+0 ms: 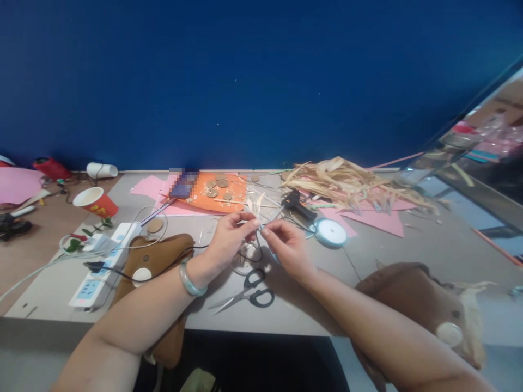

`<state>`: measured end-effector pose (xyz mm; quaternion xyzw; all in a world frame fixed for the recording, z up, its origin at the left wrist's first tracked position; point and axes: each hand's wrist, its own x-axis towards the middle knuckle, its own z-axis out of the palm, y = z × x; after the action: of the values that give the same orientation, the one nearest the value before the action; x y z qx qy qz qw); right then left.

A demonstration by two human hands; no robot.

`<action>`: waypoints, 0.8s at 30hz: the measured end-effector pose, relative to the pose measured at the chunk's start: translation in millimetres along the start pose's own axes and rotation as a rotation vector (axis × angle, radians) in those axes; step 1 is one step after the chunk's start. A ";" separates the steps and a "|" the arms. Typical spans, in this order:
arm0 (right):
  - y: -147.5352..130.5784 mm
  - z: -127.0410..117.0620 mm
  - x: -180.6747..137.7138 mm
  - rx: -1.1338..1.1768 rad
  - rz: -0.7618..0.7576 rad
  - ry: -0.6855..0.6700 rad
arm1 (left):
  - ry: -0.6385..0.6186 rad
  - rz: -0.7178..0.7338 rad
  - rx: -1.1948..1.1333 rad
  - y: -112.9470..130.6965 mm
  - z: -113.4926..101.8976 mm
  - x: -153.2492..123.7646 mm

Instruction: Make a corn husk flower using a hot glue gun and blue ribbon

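Note:
My left hand (229, 242), with a pale green bangle on its wrist, is closed in a pinch at the base of a small pale bunch of dried husk strips (255, 203). Opposite it, my right hand (288, 246) pinches a small light blue bit, seemingly ribbon (262, 226), at the same spot; the fingertips nearly meet and partly hide it. A roll of light blue ribbon (330, 232) lies to the right. Below the hands are black-handled scissors (245, 294), blades pointing left. Behind the right hand rests a black glue gun (298, 206).
Dried husks (343, 182) are heaped at the back right over pink paper (379, 220). An orange sheet (232, 185) carries several round discs. At left are a power strip (108, 267), a red paper cup (96, 201) and a brown pouch (163, 247). Another brown bag (404, 294) lies right.

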<state>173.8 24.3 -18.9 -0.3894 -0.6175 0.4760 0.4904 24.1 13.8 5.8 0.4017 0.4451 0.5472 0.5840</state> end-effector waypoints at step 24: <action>9.4 -3.1 9.0 -0.017 0.082 0.008 | 0.067 0.090 -0.021 4.4 -1.1 3.5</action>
<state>175.0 35.7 -25.7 -0.4206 -0.6031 0.4886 0.4697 21.8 17.6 9.5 0.3964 0.4402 0.5907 0.5479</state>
